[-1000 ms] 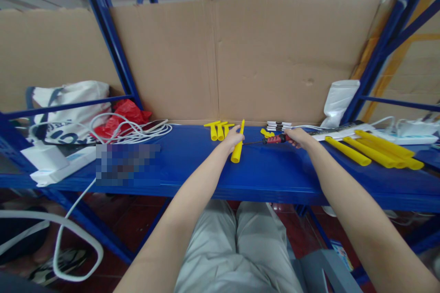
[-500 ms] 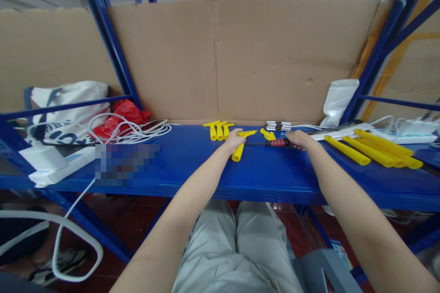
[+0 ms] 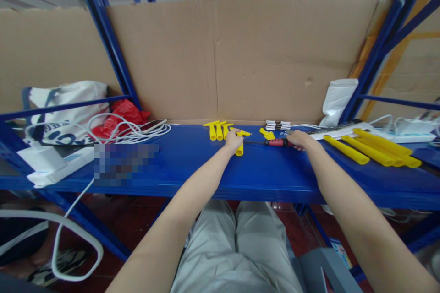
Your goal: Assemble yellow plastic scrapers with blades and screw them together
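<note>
My left hand (image 3: 233, 140) is closed around a yellow T-shaped plastic piece (image 3: 239, 150), whose open tube end points toward me. In my right hand (image 3: 299, 139) is a screwdriver (image 3: 277, 143) with a red and black handle. Its thin shaft points left and reaches the yellow piece; whether the tip touches it I cannot tell. Several similar yellow T-shaped pieces (image 3: 213, 133) stand in a row just behind my left hand. Small yellow parts (image 3: 267, 134) lie between the two hands, a little farther back.
Long yellow tubes (image 3: 374, 150) lie on the blue shelf (image 3: 192, 165) at right. Behind are black-and-white packs (image 3: 277, 125), a white pouch (image 3: 338, 100) and a cardboard panel (image 3: 268, 55). Coiled white cables (image 3: 137, 133), a power strip (image 3: 62, 165) and a cloth bag (image 3: 72, 112) sit at left.
The yellow T-shaped piece in my left hand has shifted slightly away from me, and its tube end now looks shorter. The screwdriver has stayed nearly in place.
</note>
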`<state>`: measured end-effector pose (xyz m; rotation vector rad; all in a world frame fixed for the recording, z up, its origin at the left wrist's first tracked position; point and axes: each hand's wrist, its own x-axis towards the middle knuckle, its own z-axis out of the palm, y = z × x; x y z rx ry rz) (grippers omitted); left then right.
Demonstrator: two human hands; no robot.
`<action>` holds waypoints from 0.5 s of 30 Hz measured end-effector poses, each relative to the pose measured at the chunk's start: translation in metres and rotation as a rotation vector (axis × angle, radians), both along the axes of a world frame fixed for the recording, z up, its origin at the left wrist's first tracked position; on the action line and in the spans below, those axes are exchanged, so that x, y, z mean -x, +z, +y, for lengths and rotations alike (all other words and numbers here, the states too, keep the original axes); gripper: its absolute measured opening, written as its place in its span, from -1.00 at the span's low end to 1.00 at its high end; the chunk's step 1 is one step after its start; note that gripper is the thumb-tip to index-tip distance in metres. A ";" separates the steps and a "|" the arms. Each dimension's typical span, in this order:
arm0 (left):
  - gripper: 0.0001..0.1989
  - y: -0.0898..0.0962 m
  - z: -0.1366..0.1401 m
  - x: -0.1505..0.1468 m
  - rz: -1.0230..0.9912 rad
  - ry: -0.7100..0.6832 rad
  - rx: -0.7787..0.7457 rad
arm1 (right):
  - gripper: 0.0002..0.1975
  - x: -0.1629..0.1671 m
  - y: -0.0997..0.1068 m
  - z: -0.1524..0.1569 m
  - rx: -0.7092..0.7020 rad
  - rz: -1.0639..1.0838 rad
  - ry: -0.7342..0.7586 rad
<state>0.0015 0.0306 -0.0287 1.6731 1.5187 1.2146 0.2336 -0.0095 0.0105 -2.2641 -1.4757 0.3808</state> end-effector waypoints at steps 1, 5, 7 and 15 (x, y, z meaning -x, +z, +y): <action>-0.61 -0.002 0.002 -0.001 -0.002 0.016 -0.021 | -0.83 0.000 0.001 0.000 0.033 -0.047 0.011; -0.64 -0.005 0.005 -0.005 0.035 0.061 -0.054 | -0.73 0.000 0.003 0.001 0.117 -0.181 0.044; -0.65 -0.005 0.004 -0.005 0.051 0.068 -0.046 | -0.71 0.001 0.004 0.001 0.126 -0.203 0.048; -0.68 0.000 0.002 -0.004 0.037 0.088 -0.033 | -0.69 -0.003 0.005 -0.001 0.023 -0.284 0.028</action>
